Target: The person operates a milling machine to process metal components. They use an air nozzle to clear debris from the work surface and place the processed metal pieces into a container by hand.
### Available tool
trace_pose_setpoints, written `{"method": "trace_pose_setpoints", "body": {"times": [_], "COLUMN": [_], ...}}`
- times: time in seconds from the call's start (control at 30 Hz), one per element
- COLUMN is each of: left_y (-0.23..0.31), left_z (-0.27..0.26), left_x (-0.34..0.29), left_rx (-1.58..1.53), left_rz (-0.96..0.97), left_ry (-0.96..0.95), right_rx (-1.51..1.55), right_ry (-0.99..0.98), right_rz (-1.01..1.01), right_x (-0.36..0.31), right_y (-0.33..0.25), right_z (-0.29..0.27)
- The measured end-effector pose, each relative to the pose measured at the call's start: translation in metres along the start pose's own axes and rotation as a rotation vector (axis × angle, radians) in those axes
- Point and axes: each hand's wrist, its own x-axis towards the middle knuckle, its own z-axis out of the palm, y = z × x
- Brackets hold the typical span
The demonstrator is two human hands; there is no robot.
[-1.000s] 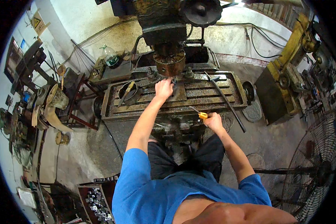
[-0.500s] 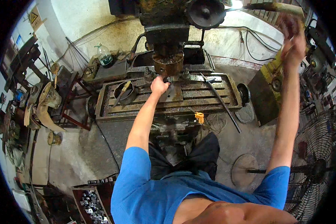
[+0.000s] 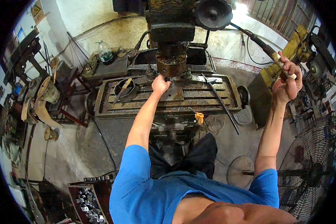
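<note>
Head view: the lever [image 3: 264, 47] has swung lower than half a second ago, slanting up-left from our right hand [image 3: 287, 84], fingers curled round its pale grip [image 3: 276, 58]. Our left hand [image 3: 160, 85] stays bunched by the spindle [image 3: 171, 64]; we can't tell on what. Yellow air gun [image 3: 199, 118] sits by the bench's [image 3: 138, 111] front edge.

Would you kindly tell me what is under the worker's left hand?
The metal worktable shows around the left hand; whatever its curled fingertips may touch, near the round spindle, is covered and cannot be seen.
</note>
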Motion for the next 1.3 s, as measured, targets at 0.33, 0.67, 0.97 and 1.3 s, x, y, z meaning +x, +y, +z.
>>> {"method": "trace_pose_setpoints", "body": {"times": [0.33, 0.67, 0.97, 1.3], "left_y": [0.012, 0.010, 0.015, -0.044], "left_z": [-0.012, -0.002, -0.013, -0.128], "left_x": [-0.004, -0.007, -0.008, -0.101], "left_rx": [-0.026, 0.043, 0.093, -0.469], "left_rz": [-0.076, 0.024, -0.027, 0.090], "left_ry": [-0.089, 0.057, -0.024, -0.335], "right_rx": [-0.186, -0.170, -0.143, -0.158], "right_ry": [0.026, 0.060, 0.109, 0.039], "right_rz": [0.037, 0.010, 0.035, 0.191], "right_x": [0.000, -0.029, -0.047, -0.074], "right_y": [-0.011, -0.006, -0.004, 0.007], "right_z": [0.006, 0.009, 0.016, -0.019]}}
